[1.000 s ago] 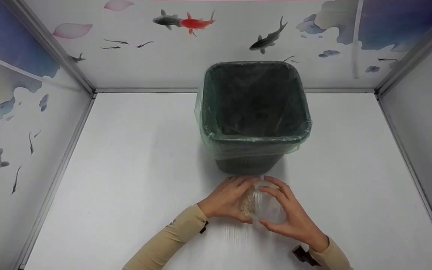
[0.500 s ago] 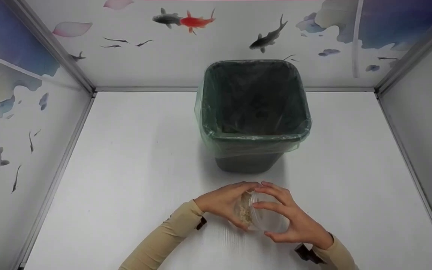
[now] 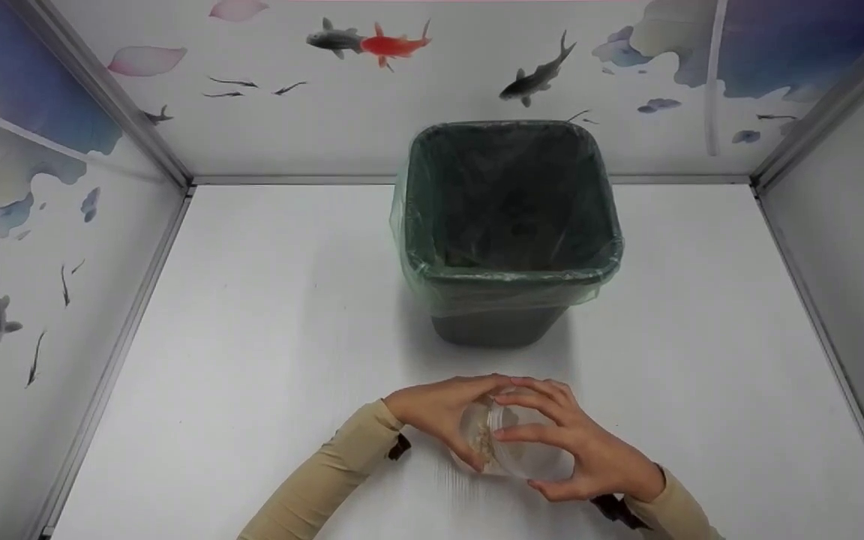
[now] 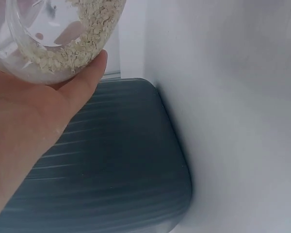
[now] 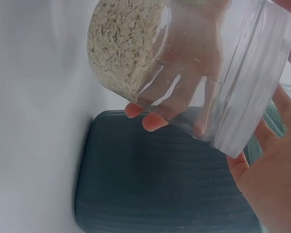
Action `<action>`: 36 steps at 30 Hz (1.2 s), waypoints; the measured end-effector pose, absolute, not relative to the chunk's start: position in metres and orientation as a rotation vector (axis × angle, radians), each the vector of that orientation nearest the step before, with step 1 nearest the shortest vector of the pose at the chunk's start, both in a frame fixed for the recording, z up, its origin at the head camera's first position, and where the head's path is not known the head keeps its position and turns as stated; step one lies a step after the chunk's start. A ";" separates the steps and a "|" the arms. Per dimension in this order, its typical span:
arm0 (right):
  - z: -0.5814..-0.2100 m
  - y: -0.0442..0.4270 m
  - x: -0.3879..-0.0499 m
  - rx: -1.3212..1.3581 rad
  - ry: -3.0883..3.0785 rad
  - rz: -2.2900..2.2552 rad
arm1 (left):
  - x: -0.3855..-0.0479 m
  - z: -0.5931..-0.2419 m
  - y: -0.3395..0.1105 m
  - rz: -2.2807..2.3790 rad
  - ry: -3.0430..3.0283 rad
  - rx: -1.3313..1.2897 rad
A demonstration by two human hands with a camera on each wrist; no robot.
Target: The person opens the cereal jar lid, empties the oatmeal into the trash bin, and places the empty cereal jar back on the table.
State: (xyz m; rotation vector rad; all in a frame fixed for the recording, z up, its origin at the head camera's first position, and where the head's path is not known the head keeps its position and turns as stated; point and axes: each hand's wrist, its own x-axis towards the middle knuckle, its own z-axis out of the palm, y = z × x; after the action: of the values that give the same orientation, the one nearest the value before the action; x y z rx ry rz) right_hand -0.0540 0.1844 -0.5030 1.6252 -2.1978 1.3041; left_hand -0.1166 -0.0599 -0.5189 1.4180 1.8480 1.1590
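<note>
You are holding a clear jar (image 5: 196, 53) between both hands, on the near side of the lined bin (image 3: 492, 330) and over the white table (image 3: 312, 315). Your left hand (image 3: 439, 411) is gripping the body, its fingers wrapping round the side, probably to steady it, while your right hand (image 3: 593, 450) is arching its fingers and thumb around the lid (image 5: 254, 82), a grip that seems to suit turning the rim; whether the lid is sitting tight is hard to tell through the clear plastic. The jar is leaning on its side, so the pale flakes (image 5: 123, 41) are lying toward its base, away from the lid. The jar and bin are showing no brand, label or readable writing; the walls are carrying painted fish (image 3: 394, 46).
</note>
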 end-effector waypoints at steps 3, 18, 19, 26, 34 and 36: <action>-0.505 0.186 -0.054 1.623 -2.254 1.262 | -0.114 -0.519 -0.062 1.177 1.881 1.408; -0.507 0.185 -0.043 0.828 -2.848 1.437 | -0.086 -0.509 -0.053 0.898 2.584 1.241; -0.507 0.184 -0.043 0.806 -2.856 1.462 | -0.085 -0.509 -0.052 0.900 2.585 1.240; -0.507 0.184 -0.044 0.861 -2.794 1.468 | -0.088 -0.510 -0.055 0.930 2.547 1.291; -0.506 0.186 -0.046 1.232 -2.587 1.125 | -0.095 -0.512 -0.064 1.049 2.328 1.400; -0.506 0.187 -0.046 1.297 -2.535 1.101 | -0.096 -0.512 -0.066 1.068 2.272 1.426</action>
State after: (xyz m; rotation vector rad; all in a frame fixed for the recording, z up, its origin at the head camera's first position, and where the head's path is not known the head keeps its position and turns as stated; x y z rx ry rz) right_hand -0.0462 0.1869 -0.5057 1.2968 -2.5354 1.1014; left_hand -0.0965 -0.0660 -0.5116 1.4260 2.2716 1.0680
